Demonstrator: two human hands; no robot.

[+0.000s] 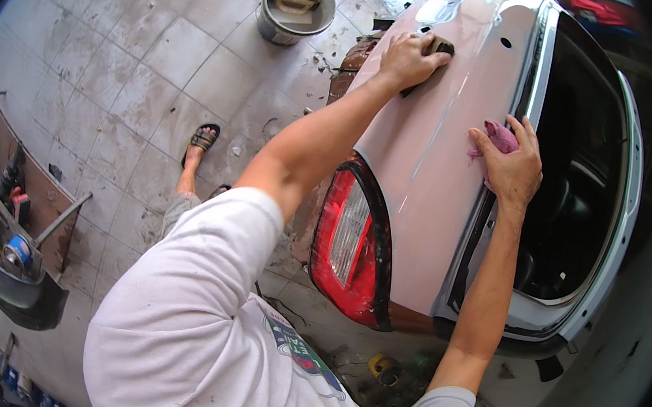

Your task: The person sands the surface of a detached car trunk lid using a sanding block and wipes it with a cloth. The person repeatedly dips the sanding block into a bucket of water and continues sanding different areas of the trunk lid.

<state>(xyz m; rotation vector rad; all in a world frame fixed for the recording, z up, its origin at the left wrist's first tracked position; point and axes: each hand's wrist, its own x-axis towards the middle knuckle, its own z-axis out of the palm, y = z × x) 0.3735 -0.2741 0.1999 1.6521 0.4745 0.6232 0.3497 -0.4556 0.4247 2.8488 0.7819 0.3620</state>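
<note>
A car's rear side panel (pixel 431 191), coated in dull pink, runs away from me, with a red and clear tail light (pixel 350 242) at its near end. My left hand (pixel 411 60) is closed on a dark sanding block (pixel 441 49), pressed against the panel's far part. Part of the block is hidden under the fingers. My right hand (pixel 516 168) rests by the window edge, holding a crumpled pink cloth (pixel 502 137) between thumb and fingers. A small dark hole (pixel 506 43) shows in the panel beyond the cloth.
A grey bucket (pixel 270 35) with a flat-handled tool inside stands on the tiled floor (pixel 191 50). At left, a cart (pixel 53 230) holds tools and cans, with a dark curved bumper-like piece (pixel 22 299) beside it. A yellow round object (pixel 384 368) lies below the car. A sandalled foot (pixel 203 140) is at left.
</note>
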